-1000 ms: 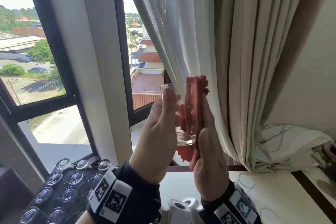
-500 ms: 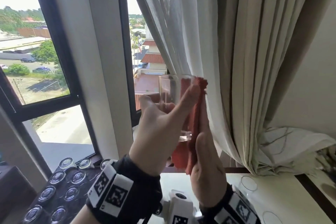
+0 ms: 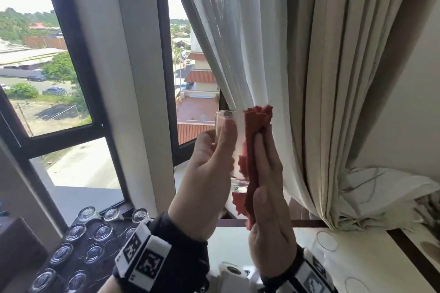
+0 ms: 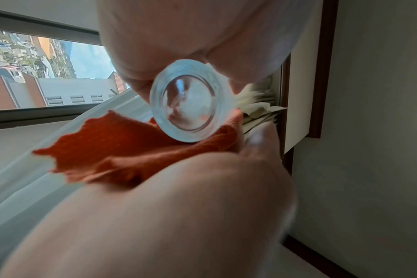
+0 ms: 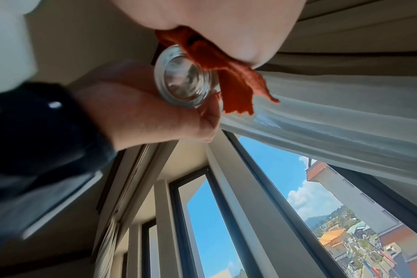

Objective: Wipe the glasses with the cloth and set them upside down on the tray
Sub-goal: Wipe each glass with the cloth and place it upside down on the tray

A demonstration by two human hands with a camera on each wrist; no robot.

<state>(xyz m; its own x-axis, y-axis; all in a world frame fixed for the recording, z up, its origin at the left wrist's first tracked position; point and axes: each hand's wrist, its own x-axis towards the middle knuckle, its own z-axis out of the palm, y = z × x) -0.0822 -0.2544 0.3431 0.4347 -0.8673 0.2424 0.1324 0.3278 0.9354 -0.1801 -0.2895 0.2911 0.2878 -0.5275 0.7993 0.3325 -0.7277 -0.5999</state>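
Note:
My left hand (image 3: 214,150) grips a clear glass (image 3: 238,140) upright in front of the window, thumb along its near side. My right hand (image 3: 264,162) lies flat, fingers straight, and presses a red cloth (image 3: 257,119) against the glass's right side. The cloth reaches from above the rim to below the base. In the left wrist view the thick glass base (image 4: 188,101) faces the camera with the cloth (image 4: 122,143) under it. The right wrist view shows the same base (image 5: 183,79) between my left hand (image 5: 141,109) and the cloth (image 5: 236,82).
A dark tray (image 3: 109,266) at lower left carries several upside-down glasses (image 3: 102,232). On the white table, upright glasses (image 3: 326,241) stand at lower right. Curtains (image 3: 309,102) hang close behind my hands, and the window frame (image 3: 164,78) is to the left.
My left hand has shifted its grip and turned the glass against the cloth. Both hands have stayed raised in front of the window.

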